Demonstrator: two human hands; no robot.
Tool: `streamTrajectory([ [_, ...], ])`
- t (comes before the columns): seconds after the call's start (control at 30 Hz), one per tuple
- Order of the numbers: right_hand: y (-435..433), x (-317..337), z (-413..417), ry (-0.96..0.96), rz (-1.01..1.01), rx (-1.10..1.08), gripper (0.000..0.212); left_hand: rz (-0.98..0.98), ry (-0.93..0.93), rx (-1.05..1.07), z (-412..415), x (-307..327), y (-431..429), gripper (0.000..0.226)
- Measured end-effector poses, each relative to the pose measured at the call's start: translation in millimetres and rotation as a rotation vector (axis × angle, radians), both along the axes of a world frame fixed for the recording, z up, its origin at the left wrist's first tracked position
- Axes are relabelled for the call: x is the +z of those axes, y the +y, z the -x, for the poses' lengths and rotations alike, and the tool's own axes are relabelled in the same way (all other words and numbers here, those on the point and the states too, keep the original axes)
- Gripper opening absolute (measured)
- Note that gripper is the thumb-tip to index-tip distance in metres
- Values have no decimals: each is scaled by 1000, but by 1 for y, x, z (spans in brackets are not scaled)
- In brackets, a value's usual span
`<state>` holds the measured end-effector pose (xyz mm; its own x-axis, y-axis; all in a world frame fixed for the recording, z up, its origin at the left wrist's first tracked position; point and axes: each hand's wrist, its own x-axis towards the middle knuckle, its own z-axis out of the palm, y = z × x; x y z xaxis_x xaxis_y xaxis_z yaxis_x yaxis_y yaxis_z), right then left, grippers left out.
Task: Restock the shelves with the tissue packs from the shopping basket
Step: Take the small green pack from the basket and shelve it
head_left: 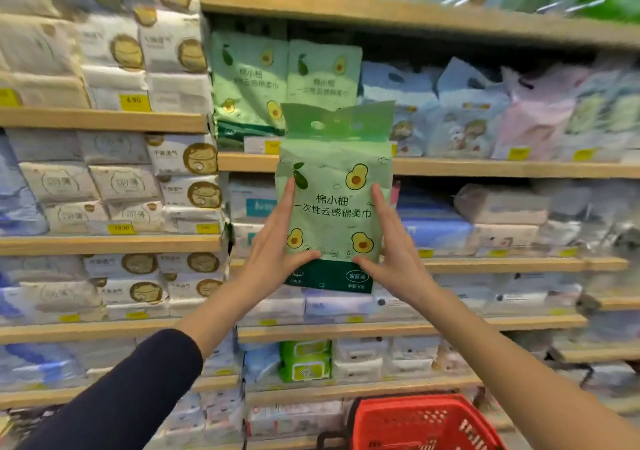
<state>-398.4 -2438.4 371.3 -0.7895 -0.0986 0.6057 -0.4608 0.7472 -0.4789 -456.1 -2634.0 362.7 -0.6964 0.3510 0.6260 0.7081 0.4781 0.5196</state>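
Observation:
I hold a green tissue pack (334, 203) with avocado prints upright in front of the shelves, at mid-height. My left hand (277, 241) presses its left side and my right hand (388, 245) its right side, thumbs meeting near the dark green bottom band. Two matching green packs (284, 79) stand on the wooden shelf (485, 167) just above and behind it. The red shopping basket (422, 422) sits low at the bottom right; its contents are not visible.
Wooden shelving fills the view. White and gold tissue packs (145, 54) fill the left bay. Pale blue and pink packs (502, 117) stand right of the green ones. Yellow price tags line the shelf edges. A green wipes pack (304, 359) lies lower down.

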Motion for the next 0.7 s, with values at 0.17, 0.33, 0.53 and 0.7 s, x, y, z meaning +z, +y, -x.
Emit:
streamTrajectory([
  [0.17, 87, 54, -28, 89, -35, -73, 106, -42, 92, -85, -9, 50, 95, 121],
  [0.33, 188, 103, -55, 167, -86, -132, 110, -101, 151, -182, -21, 95, 205, 119],
  [0.53, 304, 156, -73, 268, -174, -201, 107, -149, 247, -208, -33, 148, 325, 118],
  [0.7, 356, 197, -69, 339, -187, -189, 106, -194, 300, -237, -27, 190, 375, 116],
])
